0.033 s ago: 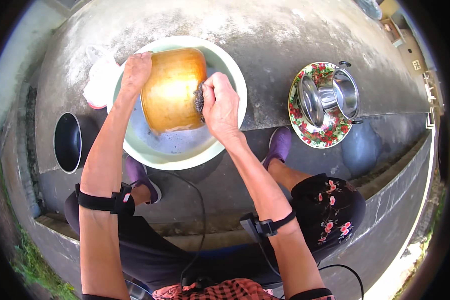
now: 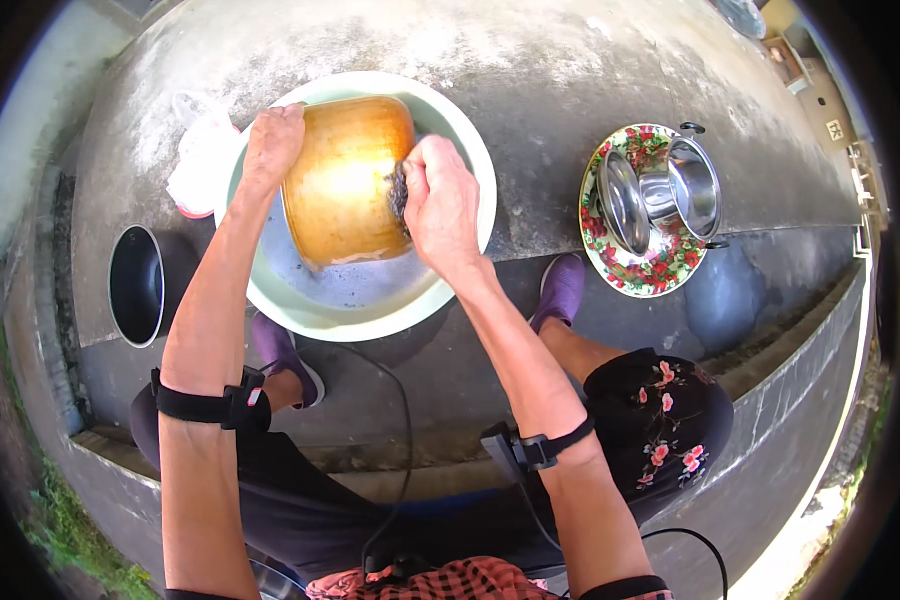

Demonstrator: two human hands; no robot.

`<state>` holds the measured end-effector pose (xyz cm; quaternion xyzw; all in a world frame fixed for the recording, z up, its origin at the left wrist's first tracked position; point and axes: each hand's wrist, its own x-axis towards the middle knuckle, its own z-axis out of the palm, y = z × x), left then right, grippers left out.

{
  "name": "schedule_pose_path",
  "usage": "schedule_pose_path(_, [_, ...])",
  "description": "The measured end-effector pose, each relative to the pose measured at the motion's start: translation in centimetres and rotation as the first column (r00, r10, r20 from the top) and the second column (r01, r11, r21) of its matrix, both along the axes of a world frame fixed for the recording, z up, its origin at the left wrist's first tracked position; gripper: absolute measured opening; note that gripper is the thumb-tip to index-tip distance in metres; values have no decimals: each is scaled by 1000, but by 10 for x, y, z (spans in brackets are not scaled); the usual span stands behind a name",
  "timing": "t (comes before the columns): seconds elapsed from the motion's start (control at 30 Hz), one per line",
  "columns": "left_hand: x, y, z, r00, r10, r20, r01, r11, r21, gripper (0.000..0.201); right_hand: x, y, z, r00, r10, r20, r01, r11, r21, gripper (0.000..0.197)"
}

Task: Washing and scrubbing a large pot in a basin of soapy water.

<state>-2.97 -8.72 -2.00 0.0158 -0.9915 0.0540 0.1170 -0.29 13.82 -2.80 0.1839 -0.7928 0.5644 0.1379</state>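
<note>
A golden-brown metal pot (image 2: 345, 190) lies tilted on its side over a pale green basin (image 2: 478, 240) of cloudy water (image 2: 345, 290). My left hand (image 2: 274, 145) grips the pot at its upper left edge, the fingertips hidden behind it. Pinched in my right hand (image 2: 442, 205) is a dark steel wool scrubber (image 2: 399, 190), pressed against the pot's right end. The pot's inside is turned away and cannot be seen.
On the right, a floral tray (image 2: 655, 280) carries shiny steel pots (image 2: 692, 188) and a steel lid or bowl (image 2: 623, 200). A dark pot (image 2: 137, 285) lies at the left, near a white plastic bag (image 2: 200, 170). Black cables (image 2: 407, 440) hang by my legs.
My right hand and the scrubber have shifted very slightly up the pot's right end. The left hand keeps its grip and the pot has hardly moved.
</note>
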Motion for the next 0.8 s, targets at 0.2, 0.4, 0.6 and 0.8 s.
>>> schedule_pose_path(0.2, [3, 31, 19, 969, 223, 105, -247, 890, 383, 20, -96, -23, 14, 986, 71, 149, -109, 957, 268, 9])
schedule_pose_path(0.4, [5, 9, 10, 927, 350, 131, -358, 728, 585, 27, -26, -22, -2, 999, 20, -37, -20, 1000, -6, 8])
schedule_pose_path(0.6, [-3, -1, -6, 968, 235, 83, -230, 714, 661, 37, 15, -20, 4, 984, -75, -159, 88, 994, 71, 13])
schedule_pose_path(0.8, [0, 11, 10, 990, 99, 103, -127, 936, 327, 36, -98, -45, 14, 986, -3, 165, -38, 970, 241, 15])
